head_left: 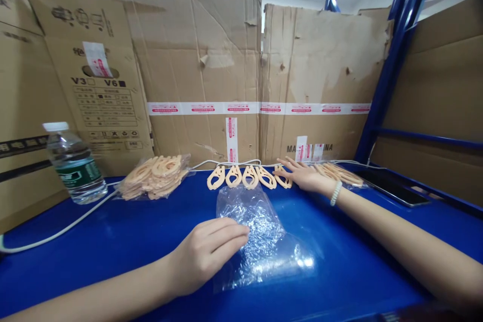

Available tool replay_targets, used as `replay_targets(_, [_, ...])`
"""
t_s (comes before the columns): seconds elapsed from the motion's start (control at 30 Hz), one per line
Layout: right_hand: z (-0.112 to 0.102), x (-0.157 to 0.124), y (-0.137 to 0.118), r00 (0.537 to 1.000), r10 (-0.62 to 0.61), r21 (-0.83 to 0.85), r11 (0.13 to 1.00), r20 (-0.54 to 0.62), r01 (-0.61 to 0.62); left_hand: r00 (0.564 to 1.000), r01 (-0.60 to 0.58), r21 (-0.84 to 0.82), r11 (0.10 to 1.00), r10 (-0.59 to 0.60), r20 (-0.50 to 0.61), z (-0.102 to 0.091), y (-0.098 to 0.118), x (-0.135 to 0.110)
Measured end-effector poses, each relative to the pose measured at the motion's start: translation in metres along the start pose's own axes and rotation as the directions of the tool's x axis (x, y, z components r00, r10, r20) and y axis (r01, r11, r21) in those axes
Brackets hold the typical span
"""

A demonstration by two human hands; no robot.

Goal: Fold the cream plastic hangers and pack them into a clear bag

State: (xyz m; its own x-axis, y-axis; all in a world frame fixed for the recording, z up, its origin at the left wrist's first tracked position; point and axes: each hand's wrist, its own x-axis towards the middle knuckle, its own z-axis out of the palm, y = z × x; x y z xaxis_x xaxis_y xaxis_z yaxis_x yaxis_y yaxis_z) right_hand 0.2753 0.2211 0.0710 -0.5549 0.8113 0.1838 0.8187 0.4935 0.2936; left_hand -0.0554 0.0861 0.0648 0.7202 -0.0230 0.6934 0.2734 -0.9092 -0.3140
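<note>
Several beige folded plastic hangers [250, 177] lie in a row along the back of the blue table. A crinkled clear plastic bag [264, 241] is spread flat in front of them, its far edge close to the middle hangers. My left hand [213, 249] is over the bag's left side, fingers pressed together and closed on the film; its thumb is hidden. Stretched forward, my right hand [302, 175] has its fingers apart and reaches over the rightmost hanger [283, 178] of the row, seeming to touch it. A beaded bracelet circles the right wrist.
Bagged hangers [156, 177] are piled at the left, and another bagged stack [339, 175] lies behind my right wrist. A water bottle [77, 166] stands far left, with a white cable [60, 229] beside it. At right lies a dark phone [394, 188]. Cardboard sheets [204, 75] wall the back.
</note>
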Motion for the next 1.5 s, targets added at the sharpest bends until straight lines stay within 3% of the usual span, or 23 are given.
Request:
replay_targets(0.3, [-0.031, -0.019, -0.005, 0.99, 0.001, 0.071, 0.997, 0.141, -0.011, 0.999, -0.033, 0.026, 0.999, 0.033, 0.029, -0.002, 0.001, 0.004])
replay_targets(0.47, [-0.053, -0.037, -0.003, 0.975, -0.007, 0.214, 0.976, 0.221, -0.041, 0.998, -0.04, 0.037, 0.999, 0.038, 0.048, 0.004, -0.001, -0.002])
replay_targets(0.57, [-0.067, -0.042, 0.0, 0.979, -0.054, 0.324, 0.946, 0.198, -0.014, 0.998, -0.025, 0.039, 0.999, 0.023, 0.053, 0.008, -0.002, -0.006])
replay_targets(0.63, [-0.077, -0.044, -0.001, 0.985, -0.082, 0.377, 0.926, 0.15, 0.02, 0.998, -0.022, 0.045, 0.999, 0.02, 0.058, 0.009, -0.002, -0.007])
replay_targets(0.73, [-0.093, -0.048, -0.012, 0.996, -0.076, 0.463, 0.881, -0.055, 0.093, 0.998, -0.013, 0.046, 0.999, 0.01, 0.057, 0.008, -0.001, -0.005])
replay_targets(0.87, [-0.112, -0.064, -0.044, 0.918, -0.02, 0.522, 0.817, -0.396, 0.243, 0.996, -0.004, 0.057, 0.998, -0.001, 0.086, 0.005, -0.001, -0.002])
replay_targets(0.93, [-0.118, -0.075, -0.062, 0.841, -0.034, 0.475, 0.813, -0.54, 0.338, 0.995, -0.002, 0.065, 0.998, -0.005, 0.104, 0.005, -0.001, -0.002])
replay_targets(1.03, [-0.124, -0.09, -0.09, 0.733, -0.175, 0.352, 0.789, -0.658, 0.504, 0.993, 0.017, 0.066, 0.998, -0.025, 0.119, 0.006, -0.002, -0.003])
replay_targets(1.1, [-0.126, -0.097, -0.107, 0.682, -0.315, 0.276, 0.743, -0.66, 0.609, 0.99, 0.029, 0.06, 0.998, -0.037, 0.134, 0.007, -0.002, -0.005])
replay_targets(1.23, [-0.121, -0.099, -0.136, 0.621, -0.576, 0.042, 0.714, -0.532, 0.698, 0.989, 0.04, 0.051, 0.998, -0.047, 0.142, 0.007, -0.002, -0.006])
replay_targets(1.33, [-0.107, -0.094, -0.149, 0.631, -0.629, -0.131, 0.747, -0.454, 0.652, 0.989, 0.041, 0.024, 0.999, -0.044, 0.14, 0.008, -0.001, -0.005])
replay_targets(1.5, [-0.076, -0.084, -0.155, 0.72, -0.586, -0.325, 0.808, -0.371, 0.49, 0.989, 0.023, 0.007, 1.0, -0.024, 0.147, 0.009, -0.002, -0.004])
